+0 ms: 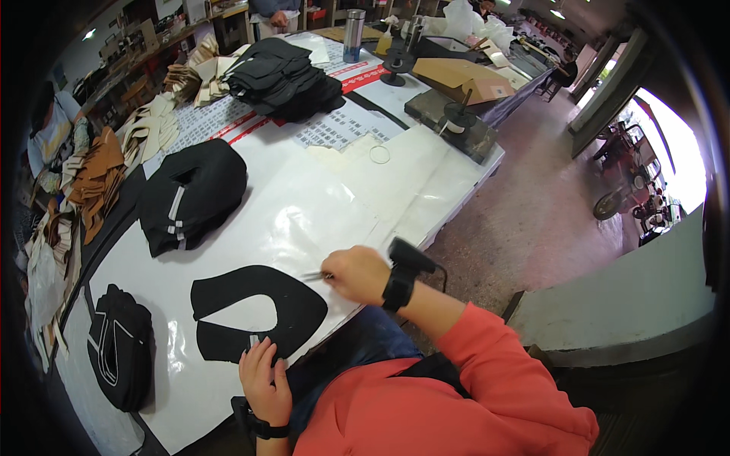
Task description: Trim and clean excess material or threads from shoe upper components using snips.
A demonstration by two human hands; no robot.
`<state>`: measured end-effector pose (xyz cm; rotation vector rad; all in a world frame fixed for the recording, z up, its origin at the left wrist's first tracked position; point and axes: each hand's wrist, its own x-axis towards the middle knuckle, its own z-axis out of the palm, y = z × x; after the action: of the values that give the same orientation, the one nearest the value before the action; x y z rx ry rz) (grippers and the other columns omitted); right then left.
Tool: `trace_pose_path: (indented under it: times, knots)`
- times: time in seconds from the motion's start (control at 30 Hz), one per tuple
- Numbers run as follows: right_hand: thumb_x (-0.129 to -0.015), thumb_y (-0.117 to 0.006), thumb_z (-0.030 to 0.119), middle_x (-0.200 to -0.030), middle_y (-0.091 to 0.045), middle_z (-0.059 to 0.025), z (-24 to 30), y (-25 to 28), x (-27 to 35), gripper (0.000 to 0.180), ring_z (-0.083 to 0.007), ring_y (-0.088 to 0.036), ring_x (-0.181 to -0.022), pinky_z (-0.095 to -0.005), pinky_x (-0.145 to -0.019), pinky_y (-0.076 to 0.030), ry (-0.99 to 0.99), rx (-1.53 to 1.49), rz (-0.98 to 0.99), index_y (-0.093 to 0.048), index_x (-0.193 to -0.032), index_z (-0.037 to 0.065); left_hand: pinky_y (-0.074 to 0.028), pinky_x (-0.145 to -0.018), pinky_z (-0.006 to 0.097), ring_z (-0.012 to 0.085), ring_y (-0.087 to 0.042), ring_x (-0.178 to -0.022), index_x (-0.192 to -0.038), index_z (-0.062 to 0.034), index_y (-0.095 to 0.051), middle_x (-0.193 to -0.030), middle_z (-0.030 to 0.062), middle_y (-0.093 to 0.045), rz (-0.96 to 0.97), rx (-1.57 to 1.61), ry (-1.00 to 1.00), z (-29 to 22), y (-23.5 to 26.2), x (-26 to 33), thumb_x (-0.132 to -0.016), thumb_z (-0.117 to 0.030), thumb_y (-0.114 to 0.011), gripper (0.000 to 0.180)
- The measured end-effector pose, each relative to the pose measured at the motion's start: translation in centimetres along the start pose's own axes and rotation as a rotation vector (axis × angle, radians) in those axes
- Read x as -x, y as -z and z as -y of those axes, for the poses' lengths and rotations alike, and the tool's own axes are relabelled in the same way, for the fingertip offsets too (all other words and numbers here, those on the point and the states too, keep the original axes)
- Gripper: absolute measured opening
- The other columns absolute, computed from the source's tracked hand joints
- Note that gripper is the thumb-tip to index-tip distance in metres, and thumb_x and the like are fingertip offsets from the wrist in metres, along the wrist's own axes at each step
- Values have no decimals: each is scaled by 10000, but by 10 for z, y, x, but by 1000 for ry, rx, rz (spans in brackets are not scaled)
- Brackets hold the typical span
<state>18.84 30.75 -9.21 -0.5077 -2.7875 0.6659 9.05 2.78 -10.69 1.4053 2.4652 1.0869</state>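
A black U-shaped fabric piece (304, 308), looking like a shoe upper, lies flat on the white sheeted table in front of me. My left hand (266, 384) is at its near edge, fingers stretched out and thumb apart. A short grey strip (254, 340) shows right at those fingertips; whether they touch it is unclear. To the right of the piece, my right hand (357, 273) is closed around a slim pointed metal tool (313, 276), too small to name surely. The tool's tip points left over the piece's upper right edge.
Black fabric bundles stand left (120, 349) and beyond (194, 194). Farther back are a stacked black pile (281, 76), a steel flask (353, 36), a cardboard box (464, 80) and a thread spool (456, 118). Brown pieces (99, 178) line the left side. Other people are nearby.
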Motion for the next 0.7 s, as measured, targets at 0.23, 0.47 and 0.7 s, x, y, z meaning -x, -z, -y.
trace_pose_path:
  times: [0.23,0.47,0.7]
  knots:
    - [-807,-679,186,-739,-674,-129,68,-11,4,127,-337,-654,-693,-415,-613,-497,200,-574,194,-707,-823,64,-491,-963,430,396,-618,-1121,-1189,84,-609,-1248,231,-627,-221,55,-89,-17,3,-15,-850,46,-609,340]
    - [-815,-688,199,-709,-657,-149,81,-9,4,163,-337,-640,-650,-408,-587,-476,223,-587,255,-690,-803,36,-525,-759,338,280,-652,-840,-1024,30,-661,-964,136,-651,-252,129,-60,-23,1,-3,-845,50,-652,180]
    - [-820,-686,227,-748,-678,-131,82,-10,15,191,-311,-667,-694,-383,-624,-499,167,-607,334,-704,-870,44,-532,-711,371,328,-668,-802,-1057,-5,-709,-908,165,-676,-242,116,-66,-33,13,0,-886,7,-691,172]
